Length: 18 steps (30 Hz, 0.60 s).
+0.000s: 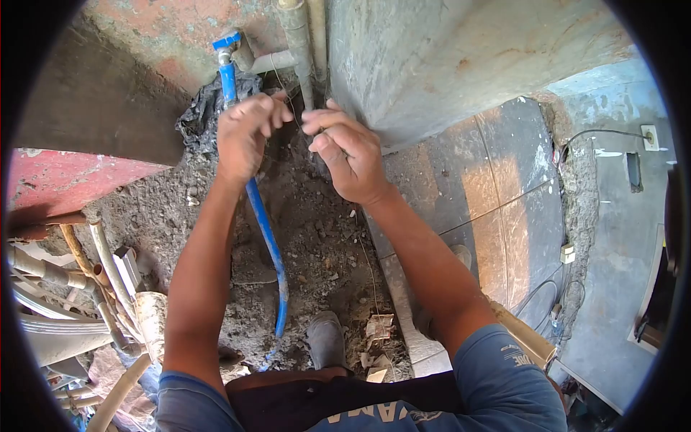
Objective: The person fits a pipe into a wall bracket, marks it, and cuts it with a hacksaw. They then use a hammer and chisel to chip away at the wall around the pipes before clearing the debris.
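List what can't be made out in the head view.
All head view:
Blue hose, upper stretch: hidden behind the left hand, itself blurred at the fingers.
Thin strand: too fine to tell whether the left or right hand holds it.
Sleeve print: smaller lines unreadable.

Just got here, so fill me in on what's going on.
A person's bare left hand and right hand are raised close together above broken soil, near the foot of an upright grey pipe. A thin strand shows by the fingers of the left hand, but I can't tell whether either hand grips it. A blue hose runs from the blue-handled tap, passing behind the left hand in this view.
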Each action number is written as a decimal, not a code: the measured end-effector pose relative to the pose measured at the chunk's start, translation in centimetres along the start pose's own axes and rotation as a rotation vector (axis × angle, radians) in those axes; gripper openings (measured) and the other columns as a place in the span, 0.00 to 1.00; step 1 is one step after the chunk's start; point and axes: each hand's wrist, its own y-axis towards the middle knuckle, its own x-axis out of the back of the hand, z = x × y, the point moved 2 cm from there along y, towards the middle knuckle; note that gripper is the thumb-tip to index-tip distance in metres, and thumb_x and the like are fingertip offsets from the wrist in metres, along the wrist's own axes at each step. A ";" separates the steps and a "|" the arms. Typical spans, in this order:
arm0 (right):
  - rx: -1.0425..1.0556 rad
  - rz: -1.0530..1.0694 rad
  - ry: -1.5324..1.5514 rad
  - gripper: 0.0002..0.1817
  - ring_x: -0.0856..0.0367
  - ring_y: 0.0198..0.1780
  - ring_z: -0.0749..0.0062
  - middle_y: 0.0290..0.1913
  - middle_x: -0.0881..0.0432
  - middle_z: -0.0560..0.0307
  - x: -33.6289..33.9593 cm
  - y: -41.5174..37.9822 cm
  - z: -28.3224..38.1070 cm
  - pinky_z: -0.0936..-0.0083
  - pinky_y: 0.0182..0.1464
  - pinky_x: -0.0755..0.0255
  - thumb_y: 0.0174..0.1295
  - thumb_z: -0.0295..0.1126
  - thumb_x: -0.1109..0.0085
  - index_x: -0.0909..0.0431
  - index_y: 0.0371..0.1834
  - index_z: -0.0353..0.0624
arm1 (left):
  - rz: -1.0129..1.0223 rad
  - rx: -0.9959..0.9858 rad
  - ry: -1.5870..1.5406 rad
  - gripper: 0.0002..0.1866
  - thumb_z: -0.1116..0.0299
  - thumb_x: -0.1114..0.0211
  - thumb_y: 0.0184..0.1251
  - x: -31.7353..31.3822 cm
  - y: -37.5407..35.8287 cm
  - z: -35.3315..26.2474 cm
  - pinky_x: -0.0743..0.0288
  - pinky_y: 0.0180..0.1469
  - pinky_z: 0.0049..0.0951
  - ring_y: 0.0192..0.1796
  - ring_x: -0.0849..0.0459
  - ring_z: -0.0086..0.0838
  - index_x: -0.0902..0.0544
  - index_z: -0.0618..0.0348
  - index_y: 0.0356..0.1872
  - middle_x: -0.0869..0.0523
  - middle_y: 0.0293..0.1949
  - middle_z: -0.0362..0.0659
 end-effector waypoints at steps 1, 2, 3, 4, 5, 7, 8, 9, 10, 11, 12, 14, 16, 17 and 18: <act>-0.035 -0.029 0.078 0.12 0.21 0.40 0.52 0.35 0.21 0.48 -0.3 0.3 -0.1 0.58 0.55 0.28 0.65 0.30 0.45 0.28 0.26 0.35 | -0.135 0.125 -0.459 0.20 0.68 0.43 0.67 0.2 0.5 0.6 0.32 0.60 0.45 0.33 0.23 0.32 0.29 0.57 0.13 0.22 0.21 0.44; -0.032 -0.029 0.074 0.12 0.21 0.40 0.52 0.35 0.21 0.48 -0.7 0.0 -0.2 0.58 0.55 0.28 0.65 0.30 0.45 0.28 0.26 0.35 | -0.218 0.106 -0.446 0.21 0.66 0.43 0.69 -0.1 1.0 1.1 0.27 0.50 0.38 0.24 0.30 0.27 0.31 0.55 0.12 0.31 0.16 0.38; -0.119 -0.058 0.037 0.13 0.26 0.33 0.53 0.30 0.26 0.48 -1.3 -1.1 -0.7 0.60 0.45 0.29 0.65 0.29 0.45 0.31 0.24 0.36 | -0.217 0.105 -0.448 0.21 0.66 0.43 0.69 -0.8 1.6 1.0 0.27 0.50 0.38 0.24 0.30 0.27 0.31 0.55 0.12 0.31 0.16 0.38; -0.205 -0.086 0.000 0.14 0.30 0.26 0.54 0.25 0.31 0.49 -1.7 -2.1 -1.1 0.62 0.36 0.31 0.65 0.28 0.46 0.33 0.22 0.36 | -0.189 0.121 -0.361 0.22 0.65 0.42 0.68 -1.5 2.2 1.0 0.27 0.46 0.35 0.23 0.30 0.26 0.31 0.55 0.12 0.31 0.15 0.38; -0.207 -0.083 0.001 0.14 0.30 0.26 0.54 0.25 0.31 0.49 -1.8 -3.1 -1.5 0.62 0.36 0.31 0.65 0.28 0.46 0.33 0.22 0.36 | -0.163 0.138 -0.272 0.22 0.64 0.41 0.68 -2.3 2.8 1.0 0.27 0.42 0.32 0.22 0.31 0.25 0.32 0.54 0.11 0.30 0.15 0.38; -0.324 -0.228 -0.099 0.16 0.36 0.23 0.53 0.21 0.36 0.48 -1.3 -4.4 -1.5 0.60 0.27 0.42 0.64 0.26 0.46 0.37 0.19 0.37 | -0.195 0.128 -0.196 0.24 0.63 0.40 0.68 -3.4 3.5 1.2 0.28 0.36 0.27 0.20 0.34 0.22 0.33 0.53 0.11 0.30 0.14 0.36; -0.286 -0.265 -0.083 0.16 0.36 0.22 0.52 0.21 0.36 0.48 -1.9 -5.0 -1.1 0.61 0.26 0.41 0.64 0.25 0.46 0.38 0.19 0.37 | -0.187 0.145 -0.223 0.23 0.64 0.41 0.69 -3.5 3.8 1.4 0.30 0.37 0.29 0.20 0.34 0.23 0.34 0.53 0.11 0.32 0.15 0.37; -0.286 -0.264 -0.082 0.16 0.36 0.22 0.52 0.21 0.36 0.48 -1.9 -4.8 -0.9 0.61 0.26 0.41 0.64 0.25 0.46 0.38 0.19 0.37 | -0.178 0.163 -0.252 0.23 0.65 0.41 0.69 -3.6 3.9 1.8 0.31 0.38 0.31 0.21 0.35 0.25 0.34 0.53 0.12 0.33 0.15 0.37; -0.303 -0.247 -0.114 0.16 0.35 0.23 0.51 0.21 0.36 0.47 -1.8 -4.6 -0.6 0.61 0.27 0.41 0.64 0.25 0.46 0.38 0.19 0.37 | -0.185 0.190 -0.263 0.22 0.66 0.42 0.70 -3.6 3.1 2.2 0.35 0.33 0.28 0.19 0.38 0.22 0.35 0.53 0.12 0.34 0.15 0.35; -0.313 -0.236 -0.146 0.16 0.34 0.23 0.49 0.21 0.35 0.47 -1.7 -4.1 -0.5 0.60 0.27 0.40 0.64 0.25 0.46 0.37 0.19 0.37 | -0.182 0.184 -0.259 0.22 0.66 0.42 0.70 -3.7 1.8 2.9 0.35 0.33 0.28 0.19 0.38 0.22 0.35 0.53 0.12 0.34 0.15 0.35; -0.314 -0.239 -0.141 0.16 0.34 0.23 0.49 0.21 0.35 0.47 -1.9 -3.9 -0.4 0.60 0.27 0.40 0.64 0.25 0.46 0.37 0.19 0.37 | -0.224 0.252 -0.133 0.23 0.67 0.42 0.70 -3.6 -0.4 4.0 0.37 0.30 0.27 0.20 0.39 0.21 0.35 0.54 0.13 0.35 0.15 0.34; -0.248 -0.156 -0.145 0.14 0.32 0.25 0.47 0.22 0.33 0.45 -2.0 -3.4 -0.7 0.58 0.28 0.38 0.64 0.25 0.45 0.36 0.21 0.37 | -0.269 0.317 -0.007 0.23 0.67 0.43 0.71 -4.0 -1.7 4.0 0.40 0.28 0.27 0.20 0.40 0.19 0.35 0.55 0.13 0.35 0.16 0.33; -0.216 -0.146 -0.176 0.14 0.31 0.26 0.46 0.22 0.33 0.45 -2.2 -3.6 -2.0 0.57 0.29 0.38 0.63 0.26 0.45 0.36 0.22 0.37 | -0.248 0.142 0.172 0.23 0.66 0.42 0.71 -5.6 -1.8 2.9 0.42 0.23 0.30 0.18 0.40 0.23 0.35 0.60 0.13 0.33 0.14 0.36; -0.181 -0.136 -0.196 0.13 0.31 0.26 0.45 0.22 0.33 0.44 -2.4 -3.8 -2.2 0.56 0.29 0.38 0.63 0.26 0.45 0.36 0.23 0.36 | -0.252 0.153 0.174 0.23 0.66 0.42 0.71 -5.7 -2.3 2.9 0.42 0.23 0.30 0.18 0.40 0.23 0.35 0.60 0.13 0.33 0.14 0.36; -0.221 -0.142 -0.168 0.13 0.31 0.26 0.45 0.22 0.33 0.44 -2.1 -3.5 -2.1 0.55 0.29 0.38 0.63 0.26 0.46 0.36 0.23 0.36 | -0.221 0.088 0.221 0.23 0.67 0.43 0.71 -5.6 -2.3 3.1 0.42 0.23 0.31 0.18 0.40 0.24 0.35 0.61 0.14 0.34 0.14 0.38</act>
